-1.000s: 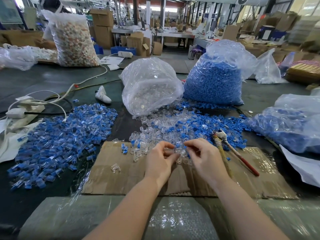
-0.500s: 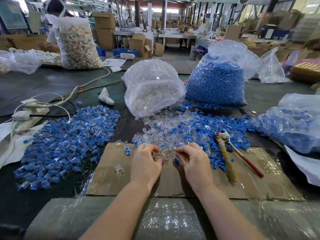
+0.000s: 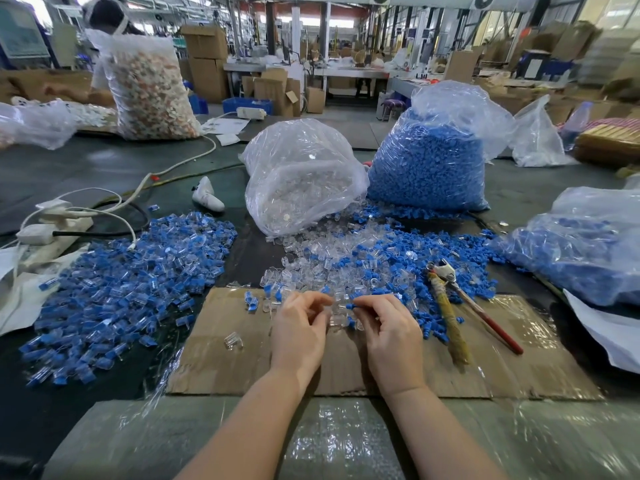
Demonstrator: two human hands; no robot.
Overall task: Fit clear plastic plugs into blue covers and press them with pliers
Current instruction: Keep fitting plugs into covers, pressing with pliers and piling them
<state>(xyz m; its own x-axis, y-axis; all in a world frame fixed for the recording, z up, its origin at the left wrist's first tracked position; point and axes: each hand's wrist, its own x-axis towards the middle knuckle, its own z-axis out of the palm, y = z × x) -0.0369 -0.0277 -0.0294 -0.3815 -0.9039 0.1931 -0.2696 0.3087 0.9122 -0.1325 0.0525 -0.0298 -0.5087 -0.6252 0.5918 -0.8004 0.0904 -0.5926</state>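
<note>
My left hand (image 3: 299,330) and right hand (image 3: 389,329) meet over the far edge of the cardboard sheet (image 3: 225,368). The right hand pinches a small blue cover (image 3: 350,306) at its fingertips. Fingers of the left hand are curled at a clear plug (image 3: 335,311) right beside that cover. Just beyond lies a mixed loose pile of clear plugs and blue covers (image 3: 349,261). The pliers (image 3: 450,306), with one red and one wrapped handle, lie untouched on the cardboard to the right.
A large heap of assembled blue-and-clear pieces (image 3: 117,289) spreads at the left. A bag of clear plugs (image 3: 301,178) and a bag of blue covers (image 3: 429,161) stand behind; another bag (image 3: 588,244) lies right. One clear plug (image 3: 232,341) lies alone on the cardboard. Power strips and cables (image 3: 52,223) sit far left.
Both hands dipped into the near edge of the loose pile and have come together again; the right hand now shows a blue cover at its fingertips.
</note>
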